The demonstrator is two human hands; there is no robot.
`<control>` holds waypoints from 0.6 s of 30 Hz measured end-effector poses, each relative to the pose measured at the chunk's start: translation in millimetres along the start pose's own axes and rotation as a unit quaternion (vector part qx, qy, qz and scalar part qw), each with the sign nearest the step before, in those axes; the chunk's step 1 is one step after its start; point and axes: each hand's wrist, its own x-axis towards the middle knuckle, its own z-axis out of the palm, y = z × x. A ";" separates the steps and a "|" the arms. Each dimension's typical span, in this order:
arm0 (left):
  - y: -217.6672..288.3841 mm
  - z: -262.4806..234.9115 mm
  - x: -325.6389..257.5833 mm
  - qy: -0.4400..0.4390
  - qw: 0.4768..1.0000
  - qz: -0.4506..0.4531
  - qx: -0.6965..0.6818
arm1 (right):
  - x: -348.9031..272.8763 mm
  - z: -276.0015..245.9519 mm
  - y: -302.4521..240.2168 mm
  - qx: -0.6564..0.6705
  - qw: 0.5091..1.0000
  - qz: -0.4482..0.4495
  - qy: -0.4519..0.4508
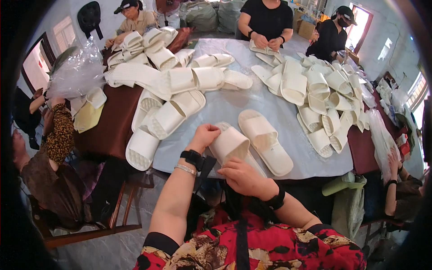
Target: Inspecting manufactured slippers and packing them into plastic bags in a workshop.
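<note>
The pale tabletop is heavily loaded. At its near edge, the left hand's fingers pinch the slipper's far left rim; the right hand's bend over its near end, grip unclear, presumably steadying it. A second slipper lies just right, perhaps as its mate. The left pile and right pile crowd the space; a co-worker stands beyond.

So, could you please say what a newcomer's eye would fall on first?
Probably the heap of cream slippers on the right of the table, with a second pile at its left. Next, the left hand and right hand, both at one slipper by the front edge, and the red patterned shirt below.
</note>
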 end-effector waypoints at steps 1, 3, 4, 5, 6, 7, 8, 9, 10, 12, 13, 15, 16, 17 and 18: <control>-1.8 -0.3 0.0 0.003 1.000 0.011 0.002 | 2.3 -2.3 -2.6 -0.002 1.000 -0.016 0.010; 3.1 0.3 -1.7 0.001 1.000 0.012 -0.002 | 4.4 -4.1 -0.9 -0.007 0.999 -0.030 0.024; 7.9 0.8 -2.9 0.013 1.000 0.008 0.002 | 6.5 -7.2 -0.3 -0.005 1.000 -0.020 0.018; 8.5 2.4 -4.1 0.026 1.000 0.003 0.005 | 8.9 -11.6 -1.2 -0.012 0.999 -0.021 0.030; 4.9 0.8 -2.0 0.027 1.000 -0.006 -0.002 | 12.2 -14.1 -0.9 -0.018 0.999 -0.027 0.041; 0.8 -1.2 -0.7 0.035 0.999 0.005 0.011 | 12.4 -13.5 -0.7 -0.002 0.999 -0.027 0.041; -1.3 -1.4 3.1 0.041 0.999 0.018 0.025 | 14.1 -14.2 0.4 0.000 0.999 -0.022 0.032; -0.3 0.5 2.1 0.041 0.999 0.010 0.017 | 13.6 -14.1 0.9 -0.007 0.999 -0.032 0.031; 1.0 1.2 0.9 0.051 0.998 0.027 0.034 | 12.7 -13.2 1.8 -0.014 0.999 -0.042 0.030; -1.2 1.4 2.5 0.064 0.996 0.041 0.046 | 12.0 -9.4 1.8 -0.001 0.999 -0.037 0.016; -1.6 1.7 2.9 0.059 0.996 0.044 0.056 | 11.8 -7.4 1.6 -0.002 0.999 -0.035 0.026; -2.4 2.5 1.8 0.059 0.995 0.045 0.064 | 14.4 -4.7 3.9 -0.003 0.998 -0.037 0.045; -2.0 2.6 0.9 0.061 0.995 0.048 0.060 | 15.5 -5.5 3.4 -0.002 0.998 -0.038 0.041; -2.2 2.7 0.4 0.061 0.995 0.053 0.056 | 16.9 -7.4 1.8 -0.025 0.998 -0.026 0.050; -2.1 3.2 -0.3 0.063 0.995 0.053 0.055 | 18.8 -10.2 -0.1 -0.048 0.997 -0.015 0.060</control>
